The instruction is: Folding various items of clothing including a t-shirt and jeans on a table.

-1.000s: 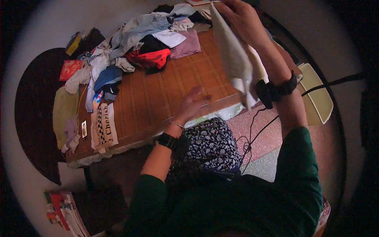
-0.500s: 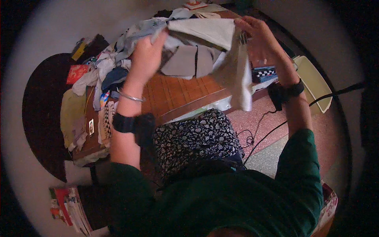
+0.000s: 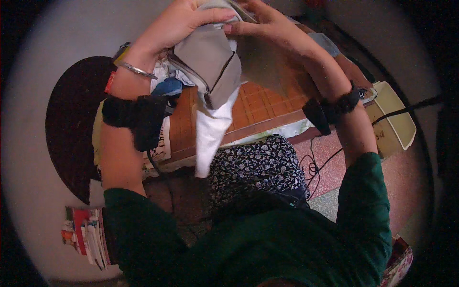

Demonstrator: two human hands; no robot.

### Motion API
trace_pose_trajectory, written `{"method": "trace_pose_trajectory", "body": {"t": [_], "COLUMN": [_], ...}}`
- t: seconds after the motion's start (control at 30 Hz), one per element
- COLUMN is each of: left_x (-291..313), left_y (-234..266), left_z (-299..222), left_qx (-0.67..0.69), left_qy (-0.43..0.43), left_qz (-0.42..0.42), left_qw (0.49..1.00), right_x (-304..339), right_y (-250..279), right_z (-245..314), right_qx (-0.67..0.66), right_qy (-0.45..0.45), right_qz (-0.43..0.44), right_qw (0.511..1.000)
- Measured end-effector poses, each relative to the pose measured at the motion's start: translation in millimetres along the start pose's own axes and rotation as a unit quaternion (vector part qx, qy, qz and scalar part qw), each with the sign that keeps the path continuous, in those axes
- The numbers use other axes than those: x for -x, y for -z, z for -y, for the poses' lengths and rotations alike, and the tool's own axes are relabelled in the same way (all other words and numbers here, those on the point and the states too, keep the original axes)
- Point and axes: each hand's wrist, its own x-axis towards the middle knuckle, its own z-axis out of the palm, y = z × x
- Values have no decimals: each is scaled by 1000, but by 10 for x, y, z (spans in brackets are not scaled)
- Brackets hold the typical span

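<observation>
A grey-and-white garment (image 3: 205, 60) hangs bunched from both my hands above the far part of the table. Its grey panel has a dark edge, and a white strip dangles below past the table's near edge. My left hand (image 3: 184, 21) grips the top, its thumb lying over the cloth. Opposite it, my right hand (image 3: 267, 26) pinches the same upper part, thumb toward the left one. The outer fingers of both hands are partly hidden behind the cloth or cut off at the picture's top.
The brown wooden table (image 3: 267, 107) is in front of me, with piled clothes (image 3: 167, 86) at its left. A cream plastic bin (image 3: 399, 117) stands at the right. Black cables (image 3: 313, 167) lie on the floor. Books or magazines (image 3: 88, 237) are stacked at lower left.
Both hands have moved up and closer together, bringing the garment from spread wide to bunched between them. Its white part now hangs further left and lower.
</observation>
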Motion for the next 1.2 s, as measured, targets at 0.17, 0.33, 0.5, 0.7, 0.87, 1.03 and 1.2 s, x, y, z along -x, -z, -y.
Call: {"method": "trace_pose_trajectory", "body": {"t": [0.17,0.33,0.5,0.7,0.87,1.03,1.2], "left_x": [413,792,1088,1185,1348,1464,1566], "left_y": [358,770,1037,1530,1586,1654,1549], "left_z": [141,183,356,567,110,71,251], "left_qx": [-171,-384,-409,-368,-408,-363,-222], "left_qy": [-18,50,99,11,113,148,170], "left_qz": [-54,-27,-87,-218,-242,-214,-285], "left_qw": [984,922,903,904,873,895,917], "right_x": [-256,-603,-385,-675,-324,-618,-1073], "right_y": [73,654,455,1158,785,1308,1425], "right_z": [-189,8,833,673,771,500,-147], "right_qx": [230,481,522,679,553,583,303], "right_qy": [-108,257,37,132,33,104,60], "right_qz": [138,84,49,82,8,18,-30], "right_qw": [957,834,851,718,833,806,951]}}
